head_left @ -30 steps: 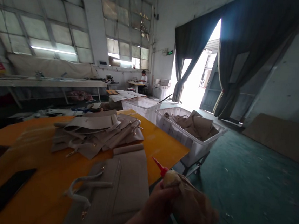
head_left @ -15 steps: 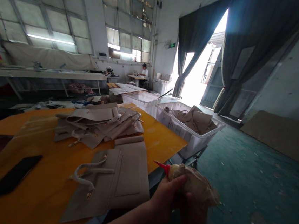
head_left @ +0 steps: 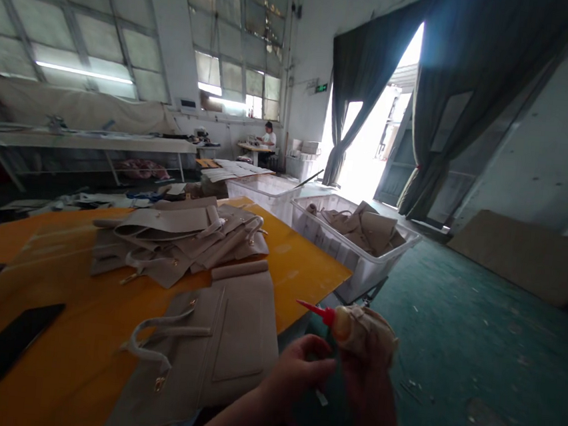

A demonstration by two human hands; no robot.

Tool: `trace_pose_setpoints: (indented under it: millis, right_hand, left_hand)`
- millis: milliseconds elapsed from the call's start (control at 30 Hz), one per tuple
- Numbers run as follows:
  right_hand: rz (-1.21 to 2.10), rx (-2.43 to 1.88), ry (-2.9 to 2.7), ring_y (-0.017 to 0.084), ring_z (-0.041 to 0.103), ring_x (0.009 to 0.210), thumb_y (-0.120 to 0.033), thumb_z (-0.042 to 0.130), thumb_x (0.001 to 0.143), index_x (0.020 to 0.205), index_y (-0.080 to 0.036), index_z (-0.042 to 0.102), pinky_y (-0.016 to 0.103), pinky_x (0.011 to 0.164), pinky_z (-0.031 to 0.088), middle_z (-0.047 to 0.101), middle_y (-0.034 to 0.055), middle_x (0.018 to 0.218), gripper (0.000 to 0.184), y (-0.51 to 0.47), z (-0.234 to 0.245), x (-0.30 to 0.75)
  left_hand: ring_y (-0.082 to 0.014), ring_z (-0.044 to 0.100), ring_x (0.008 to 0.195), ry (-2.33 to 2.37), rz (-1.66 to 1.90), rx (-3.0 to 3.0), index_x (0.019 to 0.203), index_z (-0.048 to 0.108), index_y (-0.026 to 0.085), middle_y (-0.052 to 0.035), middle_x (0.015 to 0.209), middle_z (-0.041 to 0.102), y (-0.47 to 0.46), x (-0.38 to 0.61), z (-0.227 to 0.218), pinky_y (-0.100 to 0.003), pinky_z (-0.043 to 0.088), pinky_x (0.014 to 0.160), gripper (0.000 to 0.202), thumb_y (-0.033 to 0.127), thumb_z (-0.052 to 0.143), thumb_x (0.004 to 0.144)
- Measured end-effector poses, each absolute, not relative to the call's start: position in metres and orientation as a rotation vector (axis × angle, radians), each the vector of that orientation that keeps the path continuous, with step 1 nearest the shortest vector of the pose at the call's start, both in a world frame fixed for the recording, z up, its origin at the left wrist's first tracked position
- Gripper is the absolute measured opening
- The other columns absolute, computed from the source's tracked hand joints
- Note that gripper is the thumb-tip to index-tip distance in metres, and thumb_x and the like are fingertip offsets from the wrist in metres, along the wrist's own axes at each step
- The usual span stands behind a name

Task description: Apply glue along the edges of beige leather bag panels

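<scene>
A long workshop hall is opening out ahead, with tall paned windows [head_left: 230, 40] running along the far wall, dark curtains [head_left: 476, 91] hanging drawn back around a bright doorway [head_left: 370, 148], and a teal floor [head_left: 477, 339] spreading away to the right. A person [head_left: 268, 138] is sitting at a small table far off near the windows, and a long bench [head_left: 80, 141] is running along the left side.

Closer in, an orange surface [head_left: 299, 268] is taking up the lower left of the view. A white plastic bin [head_left: 354, 266] is standing on a wheeled frame just past its far right edge, holding crumpled beige bag pieces [head_left: 372, 231], with a second bin [head_left: 260, 194] sitting behind it. On the surface, a loose stack of beige leather bag panels [head_left: 175, 243] is lying near the middle, a flat beige bag panel [head_left: 246, 343] with a looped handle [head_left: 151, 337] is lying at the near edge, and a black phone [head_left: 4, 350] is resting near the left edge.

Just off the surface's near right corner, above the floor, the right hand [head_left: 369, 375] is keeping a firm, closed grip on a squeeze bottle [head_left: 348, 326] wrapped in tan cloth [head_left: 373, 332], its red nozzle [head_left: 315, 310] pointing left toward the surface. The left hand [head_left: 296, 368] is hovering just beside it, its grip loosely spread and pinching nothing.
</scene>
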State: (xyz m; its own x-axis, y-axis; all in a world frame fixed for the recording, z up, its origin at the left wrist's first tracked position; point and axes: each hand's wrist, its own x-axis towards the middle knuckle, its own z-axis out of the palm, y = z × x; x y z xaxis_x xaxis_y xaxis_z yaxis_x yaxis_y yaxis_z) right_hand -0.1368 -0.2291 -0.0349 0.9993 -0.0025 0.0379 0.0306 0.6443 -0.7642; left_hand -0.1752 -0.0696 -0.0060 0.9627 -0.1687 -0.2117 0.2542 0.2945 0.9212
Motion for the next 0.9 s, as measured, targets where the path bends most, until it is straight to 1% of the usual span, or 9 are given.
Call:
trace_pose_setpoints:
  millis: [67,100,167,233,333,433,533,733,900]
  right_hand:
    - [-0.084,-0.769,0.002,0.019,0.071,0.109,-0.043,0.097,0.072,0.120,-0.038,0.068,0.030,0.084,0.065,0.073,-0.0063,0.121,0.057,-0.235,-0.030,-0.132]
    - [-0.084,-0.724,0.036,0.019,0.072,0.106,-0.040,0.099,0.070,0.118,-0.037,0.069,0.030,0.080,0.066,0.074,-0.0067,0.119,0.056,-0.237,-0.030,-0.130]
    - [-0.055,-0.623,0.121,0.020,0.073,0.101,-0.034,0.100,0.067,0.113,-0.034,0.071,0.031,0.076,0.067,0.075,-0.0059,0.117,0.055,-0.240,-0.035,-0.130]
    - [-0.038,-0.529,0.194,0.020,0.074,0.100,-0.036,0.100,0.066,0.111,-0.032,0.073,0.032,0.078,0.067,0.075,-0.0047,0.116,0.053,-0.243,-0.044,-0.129]
    - [0.014,-0.460,0.244,0.021,0.073,0.105,-0.040,0.100,0.065,0.109,-0.029,0.075,0.035,0.085,0.067,0.077,-0.0030,0.116,0.052,-0.244,-0.058,-0.127]
    - [0.057,-0.448,0.237,0.022,0.073,0.111,-0.042,0.101,0.065,0.110,-0.028,0.076,0.036,0.091,0.065,0.077,-0.0019,0.119,0.054,-0.244,-0.065,-0.124]
    - [0.090,-0.406,0.267,0.025,0.074,0.110,-0.040,0.102,0.064,0.112,-0.029,0.076,0.039,0.088,0.067,0.078,0.0007,0.120,0.056,-0.246,-0.065,-0.126]
    - [0.038,-0.410,0.293,0.027,0.075,0.104,-0.034,0.106,0.055,0.118,-0.028,0.074,0.040,0.082,0.070,0.078,0.0026,0.123,0.071,-0.273,-0.065,-0.136]
    - [-0.069,-0.490,0.307,0.025,0.077,0.097,-0.042,0.106,0.053,0.114,-0.030,0.076,0.036,0.076,0.071,0.078,-0.0002,0.119,0.069,-0.294,-0.061,-0.141]
  left_hand:
    - [-0.0147,0.063,0.062,0.120,-0.128,1.632,0.098,0.069,0.015,-0.0050,0.096,0.068,-0.029,-0.177,-0.019,-0.028,0.051,0.061,0.027,0.030,0.075,0.076]
    - [-0.0195,0.068,0.074,0.181,-0.007,1.857,0.103,0.070,0.015,-0.0085,0.107,0.070,-0.003,-0.177,-0.027,-0.032,0.055,0.070,0.024,0.023,0.067,0.080]
    - [-0.0299,0.068,0.118,0.326,0.119,2.295,0.119,0.068,0.010,-0.0178,0.130,0.066,0.052,-0.179,-0.046,-0.039,0.052,0.103,0.036,0.012,0.059,0.084]
    - [-0.0320,0.061,0.133,0.487,0.047,2.602,0.135,0.060,0.004,-0.0244,0.146,0.058,0.101,-0.183,-0.065,-0.040,0.046,0.113,0.046,0.007,0.050,0.090]
    - [-0.0276,0.070,0.120,0.553,-0.137,2.825,0.144,0.053,0.005,-0.0261,0.155,0.049,0.140,-0.188,-0.083,-0.038,0.051,0.103,0.054,0.000,0.029,0.095]
    - [-0.0261,0.074,0.107,0.574,-0.181,2.932,0.140,0.056,0.008,-0.0245,0.145,0.057,0.140,-0.187,-0.083,-0.037,0.052,0.092,0.056,0.000,0.021,0.098]
    - [-0.0269,0.074,0.109,0.620,-0.279,2.983,0.141,0.058,0.009,-0.0218,0.132,0.065,0.130,-0.178,-0.076,-0.035,0.052,0.090,0.054,0.004,0.023,0.101]
    - [-0.0270,0.070,0.120,0.456,-0.117,2.895,0.153,0.058,0.018,-0.0139,0.141,0.067,0.150,-0.177,-0.060,-0.035,0.053,0.099,0.062,0.005,0.034,0.097]
    - [-0.0292,0.070,0.117,0.182,0.127,2.683,0.136,0.075,0.026,-0.0072,0.123,0.076,0.195,-0.168,0.000,-0.035,0.053,0.101,0.063,0.014,0.048,0.080]
